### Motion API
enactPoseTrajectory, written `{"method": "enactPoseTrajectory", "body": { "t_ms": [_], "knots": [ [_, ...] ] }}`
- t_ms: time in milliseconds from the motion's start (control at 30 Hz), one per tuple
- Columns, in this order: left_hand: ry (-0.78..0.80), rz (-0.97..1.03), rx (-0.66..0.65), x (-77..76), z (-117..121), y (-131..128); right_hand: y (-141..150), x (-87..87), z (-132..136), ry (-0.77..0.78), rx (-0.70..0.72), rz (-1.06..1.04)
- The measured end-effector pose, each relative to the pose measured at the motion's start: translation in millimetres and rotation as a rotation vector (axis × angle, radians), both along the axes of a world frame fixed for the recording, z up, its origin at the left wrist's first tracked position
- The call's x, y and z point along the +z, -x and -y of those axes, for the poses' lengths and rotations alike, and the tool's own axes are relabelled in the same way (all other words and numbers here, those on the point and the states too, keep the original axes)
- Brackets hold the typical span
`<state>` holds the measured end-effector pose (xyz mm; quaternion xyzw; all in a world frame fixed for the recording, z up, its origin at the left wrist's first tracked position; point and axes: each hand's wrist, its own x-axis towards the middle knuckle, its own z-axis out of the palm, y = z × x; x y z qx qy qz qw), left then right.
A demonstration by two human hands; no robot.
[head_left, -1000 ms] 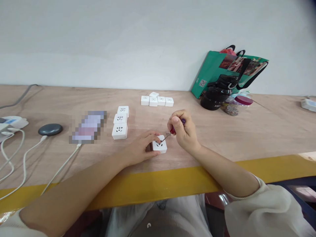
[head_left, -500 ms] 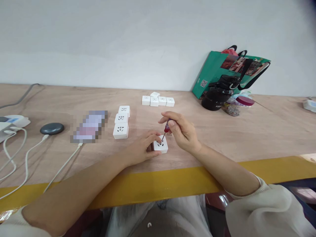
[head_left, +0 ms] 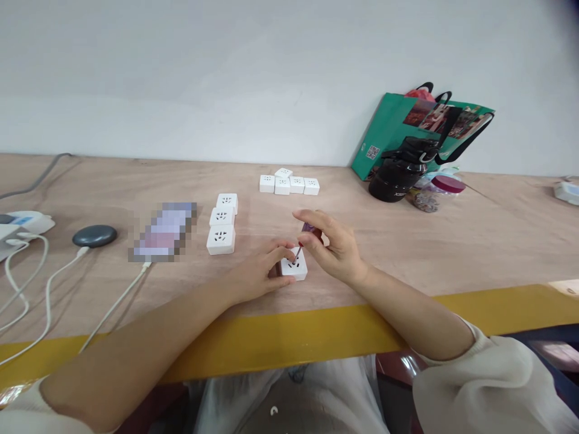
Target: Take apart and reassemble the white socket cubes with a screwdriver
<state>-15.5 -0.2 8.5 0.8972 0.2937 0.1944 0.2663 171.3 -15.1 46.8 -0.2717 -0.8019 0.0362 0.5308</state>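
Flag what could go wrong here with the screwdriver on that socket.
The screwdriver in the right hand has its tip at the socket's face. It could slip and jab the left hand, whose fingers sit right beside it. The socket rests unfixed on the wooden table, held only by that hand, so it might shift under pressure. The thin tip could also scratch the white face.

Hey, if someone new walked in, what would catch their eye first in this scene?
The eye goes first to the middle of the wooden table, where the right hand holds a small screwdriver to a white socket cube gripped by the left hand. Farther back on the right, a green bag leans against the wall behind a black bottle.
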Motion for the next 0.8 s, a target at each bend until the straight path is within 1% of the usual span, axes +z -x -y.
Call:
{"method": "enactPoseTrajectory", "body": {
  "t_ms": [100, 167, 267, 400, 567, 733, 800],
  "knots": [
    [-0.002, 0.0, 0.004, -0.1, 0.0, 0.5, -0.4, -0.8, 1.0, 0.061, 0.026, -0.001],
    [0.004, -0.007, 0.005, 0.0, 0.2, 0.8, -0.5, -1.3, 1.3, 0.082, 0.007, 0.018],
    [0.004, -0.003, -0.005, -0.5, 0.1, 1.1, -0.4, -1.5, 0.9, 0.05, -0.023, 0.023],
    [-0.008, 0.01, -0.005, -2.3, -0.5, 1.5, 0.0, -1.0, 1.2, 0.047, 0.0, -0.009],
    [0.01, -0.013, -0.003, -1.4, -0.3, 1.4, 0.4, -0.7, 2.0, -0.008, -0.031, 0.025],
    [-0.018, -0.003, -0.012, -1.6, -0.2, 1.9, 0.8, -1.0, 3.5, 0.039, 0.007, 0.005],
    [-0.013, -0.008, -0.011, -2.4, -0.3, 2.2, 0.9, -1.3, 3.3, 0.023, -0.012, -0.001]
  ]
}}
